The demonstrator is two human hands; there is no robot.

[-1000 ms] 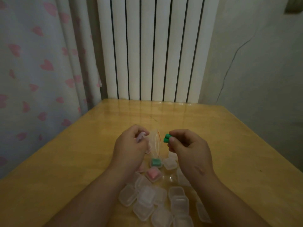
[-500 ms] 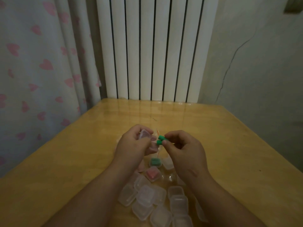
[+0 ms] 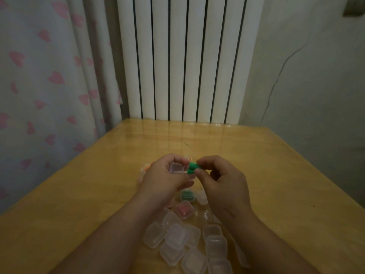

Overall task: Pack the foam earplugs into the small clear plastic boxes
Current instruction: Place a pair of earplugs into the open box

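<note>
1. The left hand (image 3: 164, 179) is raised above the wooden table (image 3: 276, 175). Its thumb and curled fingers grip a small clear box (image 3: 175, 168) by the sides.
2. The right hand (image 3: 223, 184) pinches a pair of green earplugs (image 3: 192, 168) between thumb and forefinger, and its other fingers are curled in toward the palm. The free ends of the earplugs lie against the right edge of the held box. We cannot tell whether they have entered it.
3. On the table below the two hands we see a box holding green earplugs (image 3: 186, 195). Just beside it, nearer the viewer, is a box holding pink earplugs (image 3: 183, 209).
4. Nearer still, between the forearms, lies a heap of empty clear boxes (image 3: 177, 238), touching and partly overlapping one another.
5. At the far edge of the table stands a white ribbed radiator (image 3: 187, 56). A pale curtain (image 3: 49, 80) printed with pink hearts hangs to the left. To the right we see a grey wall (image 3: 316, 86) marked by a thin crack.
</note>
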